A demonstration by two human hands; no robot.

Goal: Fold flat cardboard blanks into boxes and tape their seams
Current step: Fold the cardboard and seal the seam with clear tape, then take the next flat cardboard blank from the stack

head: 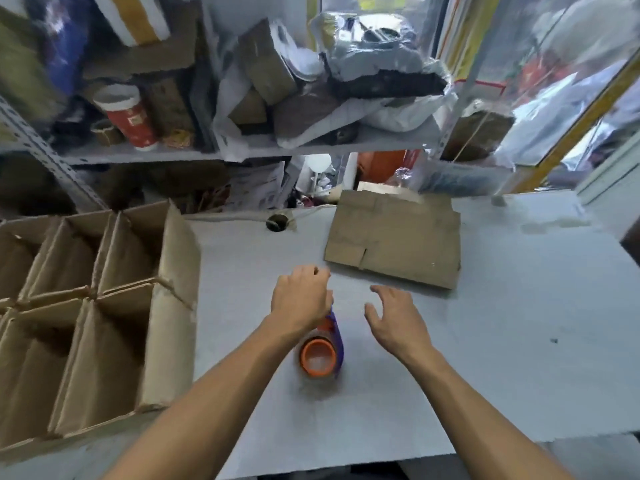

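Left hand (300,296) grips tape dispenser (320,355) | right hand (393,315) spread | boxes (79,299) hollow

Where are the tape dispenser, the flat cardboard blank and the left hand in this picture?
tape dispenser (319,356): head view, on the orange hub of the roll.
flat cardboard blank (398,239): head view, on the middle of its top face.
left hand (300,298): head view, on the back of the hand.

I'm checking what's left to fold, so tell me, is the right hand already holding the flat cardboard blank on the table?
No, the right hand hovers open above the table, short of the flat cardboard blank, touching nothing.
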